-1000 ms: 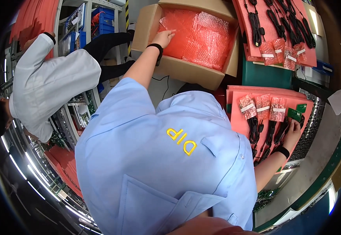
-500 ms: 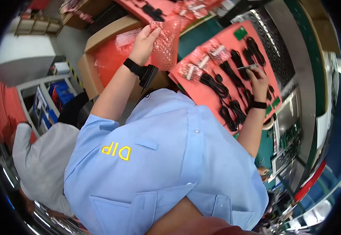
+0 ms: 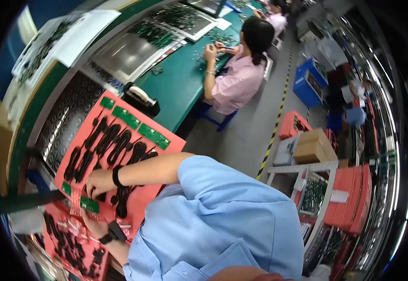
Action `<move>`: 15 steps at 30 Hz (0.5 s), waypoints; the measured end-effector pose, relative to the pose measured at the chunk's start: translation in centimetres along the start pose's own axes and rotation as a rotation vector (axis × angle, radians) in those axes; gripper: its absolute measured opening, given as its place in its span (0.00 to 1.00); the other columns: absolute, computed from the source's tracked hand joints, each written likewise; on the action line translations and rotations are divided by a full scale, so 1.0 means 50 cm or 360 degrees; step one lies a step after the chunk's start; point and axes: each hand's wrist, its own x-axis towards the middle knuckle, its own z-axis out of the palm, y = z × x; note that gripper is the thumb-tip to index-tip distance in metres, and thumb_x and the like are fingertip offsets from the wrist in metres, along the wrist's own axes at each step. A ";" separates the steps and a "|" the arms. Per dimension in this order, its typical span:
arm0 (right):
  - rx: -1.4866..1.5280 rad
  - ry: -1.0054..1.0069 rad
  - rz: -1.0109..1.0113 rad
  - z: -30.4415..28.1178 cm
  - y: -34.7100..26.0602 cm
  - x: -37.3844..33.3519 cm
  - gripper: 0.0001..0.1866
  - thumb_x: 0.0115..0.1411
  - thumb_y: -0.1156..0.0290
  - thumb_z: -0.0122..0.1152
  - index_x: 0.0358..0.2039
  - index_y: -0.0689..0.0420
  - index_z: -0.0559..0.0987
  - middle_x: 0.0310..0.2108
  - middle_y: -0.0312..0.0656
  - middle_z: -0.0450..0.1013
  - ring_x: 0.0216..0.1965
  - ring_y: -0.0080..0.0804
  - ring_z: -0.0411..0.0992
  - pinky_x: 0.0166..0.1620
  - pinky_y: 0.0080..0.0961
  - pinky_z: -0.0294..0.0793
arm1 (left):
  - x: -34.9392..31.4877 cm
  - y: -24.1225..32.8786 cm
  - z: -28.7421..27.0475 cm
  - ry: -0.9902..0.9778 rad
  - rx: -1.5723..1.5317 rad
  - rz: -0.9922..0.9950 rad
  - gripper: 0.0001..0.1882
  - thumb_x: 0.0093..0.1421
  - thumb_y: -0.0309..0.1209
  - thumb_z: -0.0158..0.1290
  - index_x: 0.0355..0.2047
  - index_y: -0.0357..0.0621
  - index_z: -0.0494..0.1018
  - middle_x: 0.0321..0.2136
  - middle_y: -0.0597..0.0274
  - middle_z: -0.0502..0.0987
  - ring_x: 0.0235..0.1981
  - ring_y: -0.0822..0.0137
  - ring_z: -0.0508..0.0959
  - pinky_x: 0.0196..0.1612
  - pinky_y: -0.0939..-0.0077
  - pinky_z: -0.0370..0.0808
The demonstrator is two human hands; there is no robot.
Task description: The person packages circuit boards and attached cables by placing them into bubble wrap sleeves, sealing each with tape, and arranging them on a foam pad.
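Observation:
My right hand (image 3: 100,182), with a thin black wristband, is closed over the coiled black cables, its fingertips pointing down; what they pinch is hidden. Below it, my left hand (image 3: 94,225) grips a crinkled pink bubble-wrap bag (image 3: 75,202). A green circuit board (image 3: 89,204) lies between the two hands, against the bag; I cannot tell whether it is inside. Several black cables (image 3: 112,143) lie in rows on a pink foam sheet (image 3: 166,131), with more green boards (image 3: 126,117) along its far edge.
A second pink sheet (image 3: 102,268) with black cables is at the lower left. Beyond the foam stand a black tape dispenser (image 3: 140,98) and a green bench (image 3: 180,89). A co-worker in a pink shirt (image 3: 239,89) sits there. Cardboard box (image 3: 314,147) stands to the right.
My view has swung round to the right, bringing the co-worker and aisle in. My hands, far apart before, are now close together, with the bubble-wrap bag near the circuit board.

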 end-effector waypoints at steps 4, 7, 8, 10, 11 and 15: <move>-0.0082 0.0202 0.0132 0.008 -0.008 -0.007 0.09 0.45 0.61 0.66 0.28 0.46 0.84 0.26 0.36 0.76 0.32 0.35 0.74 0.32 0.33 0.71 | -0.003 0.013 0.054 0.0104 0.0021 -0.0083 0.25 0.65 0.42 0.42 0.57 0.40 0.61 0.54 0.58 0.67 0.53 0.63 0.68 0.58 0.67 0.62; -0.0106 0.0333 0.0156 -0.005 -0.028 -0.008 0.09 0.45 0.61 0.66 0.28 0.46 0.84 0.27 0.36 0.76 0.32 0.35 0.74 0.33 0.34 0.71 | 0.003 0.032 0.057 0.0261 0.0138 0.0001 0.26 0.65 0.42 0.41 0.59 0.40 0.59 0.57 0.58 0.63 0.55 0.63 0.65 0.60 0.67 0.59; -0.0105 0.0368 0.0153 -0.011 -0.031 -0.011 0.09 0.45 0.61 0.66 0.28 0.46 0.84 0.27 0.36 0.76 0.32 0.35 0.74 0.33 0.34 0.71 | 0.014 0.035 0.050 0.0279 0.0119 -0.0028 0.26 0.65 0.42 0.41 0.59 0.40 0.59 0.57 0.58 0.63 0.56 0.63 0.65 0.60 0.67 0.59; -0.0121 0.0365 0.0136 -0.009 -0.032 -0.011 0.09 0.45 0.61 0.66 0.28 0.46 0.84 0.27 0.36 0.76 0.32 0.35 0.74 0.33 0.34 0.71 | 0.021 0.048 0.053 0.0331 0.0095 -0.0080 0.26 0.65 0.41 0.40 0.59 0.40 0.58 0.58 0.58 0.62 0.56 0.64 0.64 0.61 0.67 0.57; -0.0131 0.0344 0.0104 -0.008 -0.031 -0.010 0.08 0.45 0.61 0.65 0.28 0.46 0.84 0.27 0.36 0.76 0.32 0.35 0.74 0.34 0.33 0.71 | 0.020 0.049 0.055 0.0325 0.0098 -0.0086 0.26 0.65 0.41 0.40 0.59 0.40 0.58 0.58 0.58 0.62 0.56 0.64 0.64 0.61 0.67 0.57; -0.0253 0.0354 0.0052 0.020 -0.019 -0.003 0.07 0.45 0.62 0.65 0.27 0.46 0.84 0.28 0.35 0.76 0.33 0.34 0.73 0.34 0.33 0.71 | 0.002 0.047 0.071 0.0326 0.0375 0.0116 0.25 0.65 0.40 0.40 0.59 0.39 0.59 0.57 0.58 0.62 0.57 0.64 0.63 0.61 0.67 0.56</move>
